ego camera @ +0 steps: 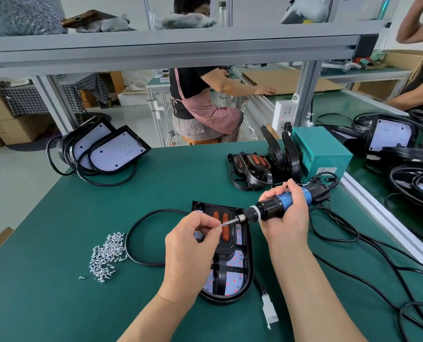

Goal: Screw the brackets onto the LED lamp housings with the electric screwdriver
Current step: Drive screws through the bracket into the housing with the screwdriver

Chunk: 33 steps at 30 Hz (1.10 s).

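Observation:
A black LED lamp housing [242,275] lies flat on the green table in front of me, with a black bracket [226,243] carrying two orange inserts on top of it. My right hand [288,214] grips the blue-and-black electric screwdriver [277,206], held nearly level with its bit pointing left. My left hand [193,245] pinches a small silver screw [222,224] at the bit's tip, just above the bracket. A heap of several loose screws [106,255] lies on the table to the left.
Two more housings [111,149] with black cables lean at the far left. A pile of spare brackets [259,166] and a teal power box [321,151] stand at the back right. Black cords [341,233] trail over the right side. Two people work beyond the bench.

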Motion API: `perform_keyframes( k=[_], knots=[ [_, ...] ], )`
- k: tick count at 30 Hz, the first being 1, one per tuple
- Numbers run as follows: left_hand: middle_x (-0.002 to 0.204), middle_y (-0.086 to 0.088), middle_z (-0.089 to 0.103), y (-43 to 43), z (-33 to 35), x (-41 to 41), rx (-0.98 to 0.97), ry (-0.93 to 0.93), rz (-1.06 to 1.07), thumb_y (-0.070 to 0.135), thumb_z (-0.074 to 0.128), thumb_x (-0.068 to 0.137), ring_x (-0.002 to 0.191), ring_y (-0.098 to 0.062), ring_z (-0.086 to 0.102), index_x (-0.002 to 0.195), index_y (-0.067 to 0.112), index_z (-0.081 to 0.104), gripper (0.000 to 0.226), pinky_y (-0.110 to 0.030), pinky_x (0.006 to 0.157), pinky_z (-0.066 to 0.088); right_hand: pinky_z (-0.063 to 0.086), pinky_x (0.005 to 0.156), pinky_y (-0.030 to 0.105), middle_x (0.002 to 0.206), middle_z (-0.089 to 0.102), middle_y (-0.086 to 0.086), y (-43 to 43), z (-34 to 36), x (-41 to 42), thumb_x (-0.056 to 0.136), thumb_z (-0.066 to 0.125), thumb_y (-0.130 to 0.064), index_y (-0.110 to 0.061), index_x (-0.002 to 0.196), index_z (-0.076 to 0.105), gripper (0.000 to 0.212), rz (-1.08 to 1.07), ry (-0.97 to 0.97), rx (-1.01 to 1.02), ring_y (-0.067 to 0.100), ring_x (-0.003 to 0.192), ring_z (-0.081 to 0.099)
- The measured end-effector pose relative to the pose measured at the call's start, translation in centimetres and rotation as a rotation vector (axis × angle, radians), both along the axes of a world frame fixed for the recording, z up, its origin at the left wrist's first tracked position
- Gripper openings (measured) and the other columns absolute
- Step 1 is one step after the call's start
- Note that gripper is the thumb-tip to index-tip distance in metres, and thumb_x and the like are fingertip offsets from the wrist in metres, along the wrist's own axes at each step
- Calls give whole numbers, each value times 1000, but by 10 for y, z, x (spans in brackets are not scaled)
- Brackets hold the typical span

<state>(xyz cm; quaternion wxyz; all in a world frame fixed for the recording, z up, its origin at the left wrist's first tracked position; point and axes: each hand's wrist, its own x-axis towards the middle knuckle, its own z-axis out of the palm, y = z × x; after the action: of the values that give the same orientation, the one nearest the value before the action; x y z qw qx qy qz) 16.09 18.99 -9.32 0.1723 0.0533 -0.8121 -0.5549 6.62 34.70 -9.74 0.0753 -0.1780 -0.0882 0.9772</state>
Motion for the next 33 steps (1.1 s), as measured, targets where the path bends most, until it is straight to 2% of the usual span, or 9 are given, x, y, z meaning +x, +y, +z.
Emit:
perform_keyframes(
  k=[5,13,16,18,20,22,26,30,33],
  knots=[
    [68,16,64,1,1,1,-62,24,-18,8,73,85,63,-6,55,79,35,67,28,-16,60,47,51,56,21,64,58,-5,0,0,1,90,72,-12,-16,86,57,16,5,-20,-5,8,51,56],
    [70,17,63,0,-5,-3,-141,49,-7,4,73,83,62,-5,51,70,31,65,31,-17,62,43,51,55,21,62,58,-4,-4,2,0,90,72,-11,-16,89,56,17,-3,-19,39,8,51,55],
    [89,23,63,-3,-2,-1,-238,136,-38,9,75,81,87,-7,60,84,37,67,29,-28,84,47,51,55,21,63,58,-4,-1,4,0,90,72,-10,-15,90,56,17,-4,-11,38,8,51,56],
    [107,26,56,-8,-1,0,-256,191,-60,18,71,77,109,-6,57,106,41,65,37,-25,97,41,51,56,21,64,58,-4,1,7,1,90,72,-11,-15,90,56,17,-7,8,53,8,52,56],
    [116,26,48,-16,0,-3,-90,90,-45,28,65,75,117,-1,51,115,43,57,44,-15,96,37,50,57,21,65,58,-4,5,10,2,90,72,-11,-15,94,55,18,-27,26,80,7,53,56],
    [121,17,48,-26,-1,-13,75,-125,-4,39,67,80,111,0,53,121,38,51,44,-19,88,41,50,57,21,65,58,-3,10,15,4,90,72,-10,-15,97,55,19,-57,50,132,7,54,55],
    [120,7,61,-30,-10,-27,-21,-474,-99,62,74,68,109,-12,59,135,24,43,83,-33,93,47,47,53,21,66,56,-2,20,28,10,94,67,-10,-14,96,53,15,-97,116,371,9,52,52],
    [105,9,71,-29,-17,-31,-4,-480,-132,54,83,54,99,-13,68,113,26,53,72,-40,94,55,44,51,24,66,52,0,21,41,22,95,63,-6,-16,89,56,14,-71,207,704,12,54,49],
    [107,7,71,-30,-20,-34,49,-480,-143,55,84,48,101,-15,69,119,24,53,84,-43,96,55,44,50,25,65,52,-1,12,42,34,94,62,-2,-14,91,57,13,-61,253,839,13,53,48]
  ],
)
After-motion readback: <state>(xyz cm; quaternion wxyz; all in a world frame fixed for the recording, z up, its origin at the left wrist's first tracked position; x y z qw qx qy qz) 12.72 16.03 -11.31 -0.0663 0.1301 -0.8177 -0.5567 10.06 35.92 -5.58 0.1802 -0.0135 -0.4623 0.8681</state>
